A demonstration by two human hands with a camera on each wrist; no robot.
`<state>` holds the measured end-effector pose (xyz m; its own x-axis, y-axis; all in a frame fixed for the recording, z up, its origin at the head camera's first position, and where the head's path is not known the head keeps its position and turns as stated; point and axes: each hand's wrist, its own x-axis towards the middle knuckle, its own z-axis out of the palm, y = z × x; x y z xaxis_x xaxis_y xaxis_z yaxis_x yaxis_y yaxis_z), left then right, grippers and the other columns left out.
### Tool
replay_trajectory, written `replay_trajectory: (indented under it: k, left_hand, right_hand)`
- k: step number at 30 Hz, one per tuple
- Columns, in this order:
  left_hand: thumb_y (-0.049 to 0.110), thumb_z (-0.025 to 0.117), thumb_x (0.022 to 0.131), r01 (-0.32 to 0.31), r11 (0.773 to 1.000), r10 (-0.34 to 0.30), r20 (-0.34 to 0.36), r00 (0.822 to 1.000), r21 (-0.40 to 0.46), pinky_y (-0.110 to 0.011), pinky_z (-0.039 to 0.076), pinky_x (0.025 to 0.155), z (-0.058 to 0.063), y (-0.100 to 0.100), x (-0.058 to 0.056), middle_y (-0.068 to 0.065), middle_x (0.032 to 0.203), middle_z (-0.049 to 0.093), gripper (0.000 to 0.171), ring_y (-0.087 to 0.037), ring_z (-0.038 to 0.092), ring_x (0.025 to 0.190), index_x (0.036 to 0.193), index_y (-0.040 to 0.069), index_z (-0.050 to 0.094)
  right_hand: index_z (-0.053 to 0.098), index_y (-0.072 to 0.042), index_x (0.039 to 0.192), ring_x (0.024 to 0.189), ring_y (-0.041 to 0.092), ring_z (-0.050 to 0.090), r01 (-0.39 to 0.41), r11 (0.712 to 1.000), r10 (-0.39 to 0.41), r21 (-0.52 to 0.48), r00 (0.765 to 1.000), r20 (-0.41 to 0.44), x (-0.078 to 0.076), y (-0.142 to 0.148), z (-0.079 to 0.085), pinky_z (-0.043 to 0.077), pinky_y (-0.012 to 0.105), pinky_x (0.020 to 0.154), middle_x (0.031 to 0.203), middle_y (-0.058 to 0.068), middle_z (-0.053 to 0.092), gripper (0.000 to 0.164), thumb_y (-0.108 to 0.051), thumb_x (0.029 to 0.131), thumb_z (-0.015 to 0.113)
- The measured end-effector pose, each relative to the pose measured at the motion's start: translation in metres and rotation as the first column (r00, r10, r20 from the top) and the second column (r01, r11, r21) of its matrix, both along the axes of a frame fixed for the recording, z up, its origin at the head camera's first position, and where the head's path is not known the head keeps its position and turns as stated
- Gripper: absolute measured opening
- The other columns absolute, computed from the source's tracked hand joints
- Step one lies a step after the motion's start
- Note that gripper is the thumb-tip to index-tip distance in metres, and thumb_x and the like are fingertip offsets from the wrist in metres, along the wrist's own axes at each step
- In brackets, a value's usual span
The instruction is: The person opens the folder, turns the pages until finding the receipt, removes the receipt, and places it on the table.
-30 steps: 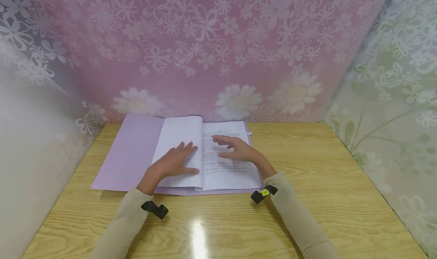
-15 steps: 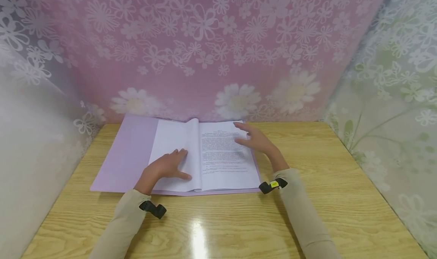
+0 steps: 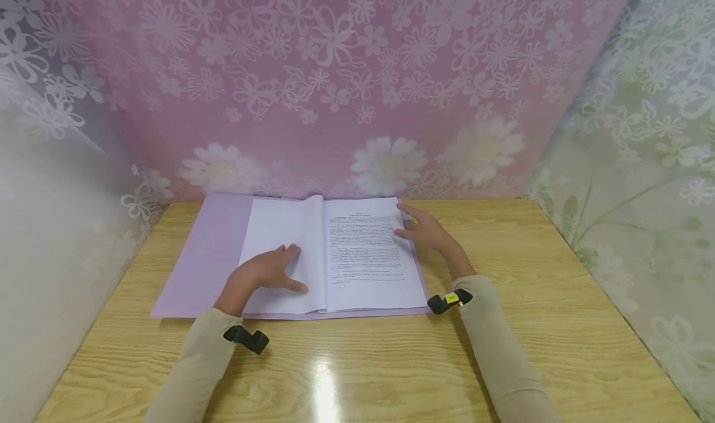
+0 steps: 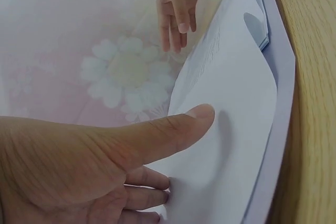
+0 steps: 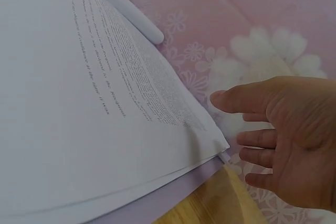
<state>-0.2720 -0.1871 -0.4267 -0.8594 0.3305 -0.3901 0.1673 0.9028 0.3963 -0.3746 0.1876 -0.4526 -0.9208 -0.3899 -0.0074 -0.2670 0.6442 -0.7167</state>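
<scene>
A: Identify the surface and the room.
B: A wood-grain table [image 3: 357, 361] extends beneath the left hand [image 3: 265, 270] and the right hand [image 3: 429, 232]. Beyond both hands, a pink flowered backdrop [image 3: 346, 69] rises at the far table edge. A pale panel [image 3: 50, 237] borders the table on the left hand's outer side; a green-and-white floral panel [image 3: 631, 193] borders it on the right hand's outer side. Nearer the person than the hands, a bright reflection [image 3: 325, 386] lies on the table between the sleeves.

A: Locate the document.
B: A lilac folder [image 3: 209, 249] lies unfolded under and between the hands. Its cover extends past the left hand's outer side. The blank left page [image 3: 279, 218] is beneath the left hand; the printed right page [image 3: 363, 293] lies between the hands. A curled paper fold [image 3: 314, 237] separates the pages.

A: State the hand condition.
B: Left: fingers spread, thumb apart; contact with the paper cannot be confirmed. Right: fingers loosely bent, thumb apart, at the right page's outer edge; contact there cannot be confirmed either.

A: Specify edges and room for movement.
B: The folder's far edge reaches the backdrop. Bare wood extends outward from the right hand, and from the folder's near edge toward the person.
</scene>
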Motion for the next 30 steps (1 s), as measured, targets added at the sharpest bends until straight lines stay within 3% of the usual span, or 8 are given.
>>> replay_trajectory:
  k: [13, 21, 30]
  left_hand:
    - [0.054, 0.078, 0.086, -0.001, 1.0, 0.001, 0.0, 1.0, -0.014, -0.058, 0.029, 0.122, -0.001, -0.001, -0.001, -0.025, 0.167, 0.024, 0.105, -0.042, 0.024, 0.155, 0.161, 0.002, 0.025]
    - [0.052, 0.079, 0.085, 0.01, 1.0, -0.011, -0.005, 1.0, -0.009, -0.058, 0.028, 0.123, 0.0, -0.004, -0.002, -0.024, 0.166, 0.024, 0.104, -0.042, 0.023, 0.155, 0.16, 0.002, 0.028]
    - [0.052, 0.077, 0.087, 0.002, 1.0, -0.002, 0.001, 1.0, 0.001, -0.059, 0.028, 0.123, -0.001, -0.004, -0.003, -0.024, 0.167, 0.024, 0.101, -0.042, 0.023, 0.155, 0.16, 0.003, 0.028]
  right_hand:
    - [0.028, -0.001, 0.16, 0.156, 0.042, 0.021, 0.002, 0.998, -0.002, 0.067, 1.0, 0.011, -0.009, 0.001, -0.018, 0.022, 0.057, 0.125, 0.166, 0.023, 0.027, 0.079, -0.025, 0.098, 0.07]
    - [0.028, -0.003, 0.16, 0.156, 0.042, 0.02, 0.01, 0.997, -0.013, 0.075, 0.999, 0.035, -0.006, 0.0, -0.016, 0.021, 0.057, 0.126, 0.167, 0.022, 0.026, 0.079, -0.027, 0.098, 0.069]
    - [0.032, -0.005, 0.16, 0.157, 0.038, 0.022, 0.031, 0.999, -0.03, -0.04, 0.999, 0.027, -0.002, -0.001, -0.009, 0.025, 0.057, 0.125, 0.167, 0.016, 0.03, 0.07, -0.023, 0.101, 0.065]
